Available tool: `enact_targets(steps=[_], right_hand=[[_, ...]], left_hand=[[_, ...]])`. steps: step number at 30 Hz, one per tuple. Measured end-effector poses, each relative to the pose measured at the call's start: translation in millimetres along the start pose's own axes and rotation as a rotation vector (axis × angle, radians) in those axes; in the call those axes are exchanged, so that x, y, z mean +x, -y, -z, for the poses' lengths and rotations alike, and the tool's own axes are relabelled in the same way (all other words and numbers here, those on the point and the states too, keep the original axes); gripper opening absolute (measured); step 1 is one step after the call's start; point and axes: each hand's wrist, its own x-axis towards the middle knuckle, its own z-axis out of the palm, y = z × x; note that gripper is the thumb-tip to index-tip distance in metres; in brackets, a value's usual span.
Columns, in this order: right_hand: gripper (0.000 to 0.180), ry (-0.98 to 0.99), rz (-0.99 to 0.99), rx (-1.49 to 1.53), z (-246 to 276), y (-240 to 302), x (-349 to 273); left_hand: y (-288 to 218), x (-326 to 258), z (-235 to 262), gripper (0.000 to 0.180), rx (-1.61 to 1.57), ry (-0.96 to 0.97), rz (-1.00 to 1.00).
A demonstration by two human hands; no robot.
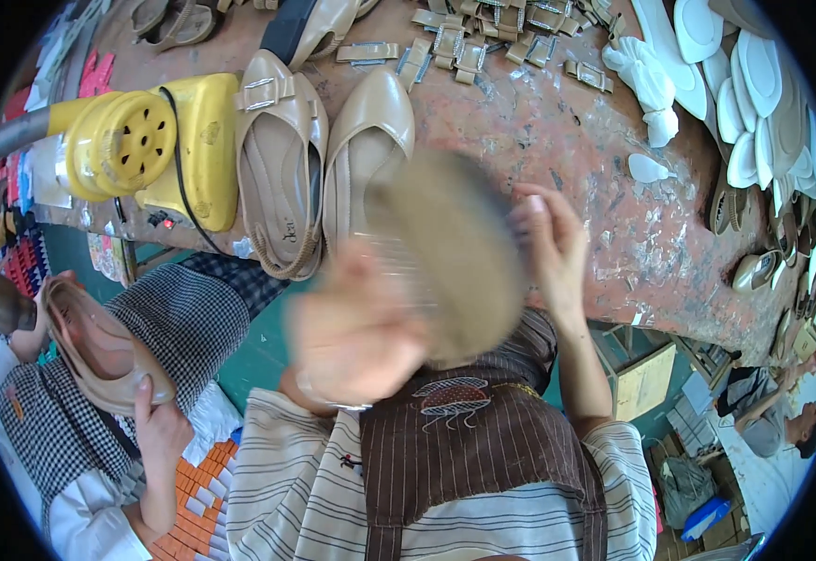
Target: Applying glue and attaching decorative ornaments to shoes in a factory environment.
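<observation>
Blurred tan rounded object; right hand half-curled at its edge, left hand smeared, both grips indistinct. Glossy beige flats, far left, on scuffed reddish table; green floor.

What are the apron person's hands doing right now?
Left hand: too blurred to tell open or closed.
Right hand: at the edge of the blurry brown thing; grip unclear.

Striped white shirt, brown pinstriped apron
</observation>
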Motion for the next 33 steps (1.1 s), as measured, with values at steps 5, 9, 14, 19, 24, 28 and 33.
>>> enact_targets(steps=[5,9,14,19,24,28,33], right_hand=[[0.054,0.187,0.016,-0.118,-78,1,8],[0.042,0.163,0.140,-0.179,-83,-7,15],[0.040,0.096,0.064,-0.190,-19,-4,-14],[0.032,-0.141,-0.011,-0.034,36,-30,-32],[0.033,-0.756,0.409,-0.072,78,-23,28],[0.033,-0.696,0.412,-0.356,96,-31,60],[0.024,-0.590,0.459,-0.188,92,-31,66]], left_hand=[[-112,4,-83,0.024,0.070,0.133,-0.481],[-142,85,-29,0.027,0.150,-0.351,-0.827],[-100,65,9,0.038,0.211,-0.442,-0.508],[-24,24,-9,0.035,1.104,-0.430,-1.086],[47,55,-11,0.051,0.911,-0.004,-0.144],[87,101,-7,0.053,0.375,-0.220,-0.158],[103,139,7,0.041,0.007,-0.072,-0.322]])
